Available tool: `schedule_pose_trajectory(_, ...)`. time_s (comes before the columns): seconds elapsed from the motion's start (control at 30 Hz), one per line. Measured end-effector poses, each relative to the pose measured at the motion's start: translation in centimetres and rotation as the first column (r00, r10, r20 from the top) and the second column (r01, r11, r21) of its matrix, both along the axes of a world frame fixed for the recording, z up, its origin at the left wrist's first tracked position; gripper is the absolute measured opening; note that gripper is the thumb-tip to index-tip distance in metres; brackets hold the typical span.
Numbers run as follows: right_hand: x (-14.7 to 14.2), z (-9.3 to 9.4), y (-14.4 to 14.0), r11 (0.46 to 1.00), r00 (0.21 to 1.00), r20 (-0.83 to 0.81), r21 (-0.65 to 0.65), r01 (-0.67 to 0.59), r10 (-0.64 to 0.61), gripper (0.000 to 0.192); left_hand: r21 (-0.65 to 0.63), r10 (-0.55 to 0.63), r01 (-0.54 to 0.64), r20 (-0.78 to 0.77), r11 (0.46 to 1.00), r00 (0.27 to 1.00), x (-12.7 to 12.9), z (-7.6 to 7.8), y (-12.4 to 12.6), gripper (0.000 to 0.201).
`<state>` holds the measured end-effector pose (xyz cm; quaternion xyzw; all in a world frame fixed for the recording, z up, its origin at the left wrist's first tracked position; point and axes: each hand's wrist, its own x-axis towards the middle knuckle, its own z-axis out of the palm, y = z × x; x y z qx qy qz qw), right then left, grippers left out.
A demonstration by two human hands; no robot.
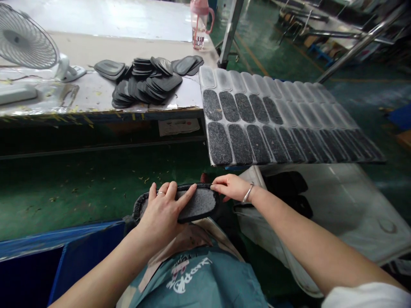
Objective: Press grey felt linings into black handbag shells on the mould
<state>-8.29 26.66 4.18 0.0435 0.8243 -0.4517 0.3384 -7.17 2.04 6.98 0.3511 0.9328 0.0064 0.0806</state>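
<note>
While our left hand [163, 211] lies flat across a grey, dark-rimmed insole [199, 204], its fingers spread and pressing down on the felt face, our right hand [229, 187] pinches the rim of that same insole at its 1 o'clock end, thumb and forefinger closed on the edge. The insole sits low in the middle of the view, held over our lap just above a teal apron [199, 278]. A ring shows on the left hand and a bangle on the right wrist.

At 1 o'clock from the hands, a tilted board [324, 111] carries rows of oval pads, some dark and speckled, others pale. At 11 o'clock, on the desk [93, 92], lies a loose heap of black sole pieces [147, 79], overlapping one another. A white fan [27, 42] stands at the desk's far 9 o'clock side, well apart from the heap. A pink-lidded cup with a straw [199, 21] stands at 12 o'clock, near the desk's back corner. A blue bin [48, 265] sits at 8 o'clock, beside our left forearm. The floor is green.
</note>
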Motion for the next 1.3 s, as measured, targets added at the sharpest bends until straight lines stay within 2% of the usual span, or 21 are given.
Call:
schedule_pose_trajectory(0.1, 0.4, 0.3, -0.8, 0.968, 0.946, -0.282, 0.233, -0.096, 0.162, 0.031, 0.010, 0.003, -0.003, -0.001, 1.000, 1.000, 0.1, -0.1, -0.1, 0.085)
schedule_pose_trajectory(0.17, 0.7, 0.4, -0.8, 0.954, 0.914, -0.358, 0.286, -0.087, 0.191, 0.033, 0.011, 0.009, -0.009, -0.002, 1.000, 1.000, 0.2, -0.1, -0.1, 0.086)
schedule_pose_trajectory(0.2, 0.6, 0.4, -0.6, 0.965, 0.936, -0.317, 0.252, -0.071, 0.152, 0.033, 0.009, 0.012, -0.012, -0.003, 1.000, 1.000, 0.2, -0.1, -0.1, 0.086)
schedule_pose_trajectory(0.27, 0.2, 0.4, -0.2, 0.996, 0.997, -0.071, 0.092, -0.010, 0.016, 0.036, 0.004, 0.017, -0.017, -0.001, 1.000, 1.000, 0.1, 0.0, 0.0, 0.085)
schedule_pose_trajectory(0.33, -0.7, 0.4, 0.4, 0.995, 0.976, 0.210, -0.056, 0.080, -0.067, 0.042, 0.001, 0.013, -0.013, 0.007, 1.000, 1.000, 0.1, 0.1, 0.1, 0.086)
schedule_pose_trajectory(0.43, -2.6, 0.3, 1.0, 0.986, 0.930, 0.367, -0.138, 0.091, -0.035, 0.043, 0.004, 0.004, -0.004, 0.010, 1.000, 1.000, 0.0, 0.1, 0.2, 0.087)
schedule_pose_trajectory(0.57, -4.8, 0.4, 1.0, 0.984, 0.893, 0.436, -0.172, -0.038, 0.111, 0.044, 0.009, 0.008, -0.008, 0.005, 1.000, 1.000, 0.0, 0.0, 0.1, 0.086)
schedule_pose_trajectory(0.73, -6.0, 0.9, 0.1, 0.975, 0.860, 0.460, -0.079, -0.207, 0.220, 0.040, 0.020, 0.006, -0.007, 0.016, 1.000, 1.000, 0.2, 0.0, 0.0, 0.085)
schedule_pose_trajectory(0.97, -5.1, 1.6, -0.6, 0.977, 0.920, 0.349, 0.045, -0.208, 0.180, 0.033, 0.002, 0.011, -0.011, 0.017, 1.000, 1.000, 0.1, 0.2, 0.3, 0.084)
schedule_pose_trajectory(1.17, -6.5, 1.4, -0.2, 0.977, 0.847, 0.490, -0.058, -0.204, 0.206, 0.044, -0.028, 0.008, -0.008, 0.009, 1.000, 1.000, 0.0, 0.0, 0.3, 0.090)
schedule_pose_trajectory(1.3, -7.2, 1.7, -1.2, 0.940, 0.843, 0.456, 0.039, -0.339, 0.285, 0.045, -0.030, 0.018, -0.018, 0.002, 0.999, 1.000, 0.1, 0.0, 0.3, 0.092)
